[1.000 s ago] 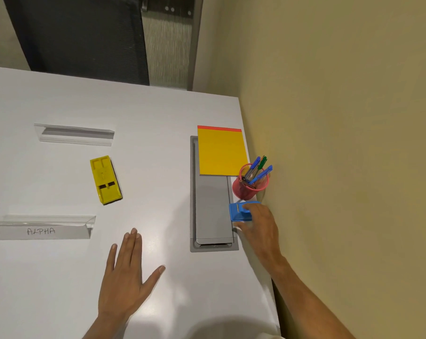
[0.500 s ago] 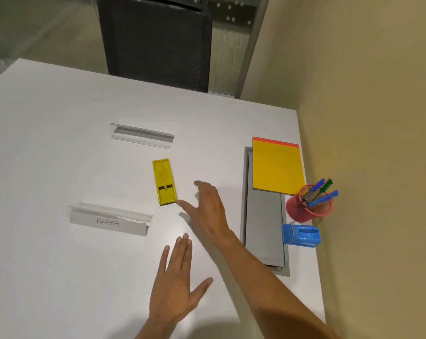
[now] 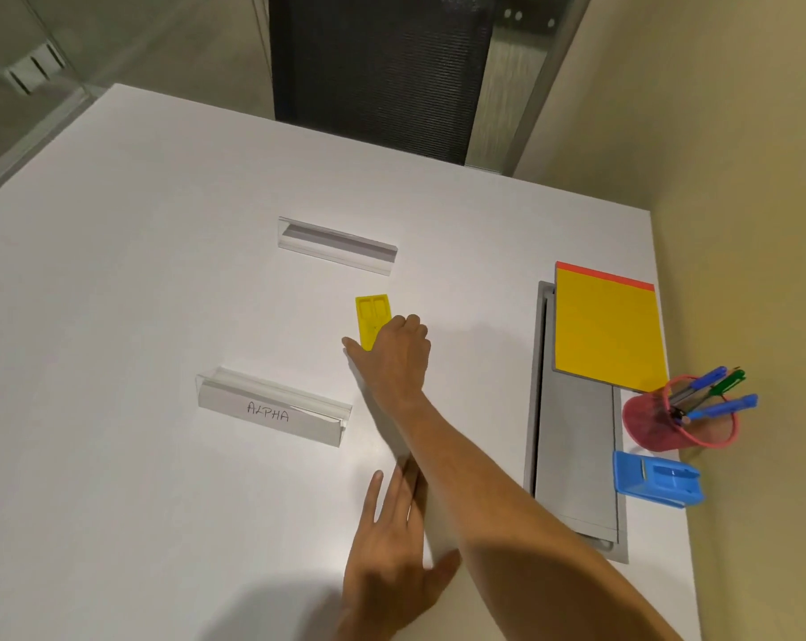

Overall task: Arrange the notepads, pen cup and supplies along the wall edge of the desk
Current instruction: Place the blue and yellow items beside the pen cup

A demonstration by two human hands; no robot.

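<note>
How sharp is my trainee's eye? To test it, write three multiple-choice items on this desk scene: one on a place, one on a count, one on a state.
1. Where is the blue stapler?
A. Between the name holders
B. Beside the pen cup, near the wall
C. On top of the notepad

2. How many clear name holders lie on the desk?
A. Two
B. Three
C. One

3. What is the right hand doing?
A. Lying flat on the desk
B. Holding a pen
C. Curling its fingers on the yellow stapler

Key:
1 B: it sits on the near side of the cup, at the wall edge.
2 A: one is blank, and the nearer one reads ALPHA.
3 C: thumb on one side, bent fingers over the top.
</note>
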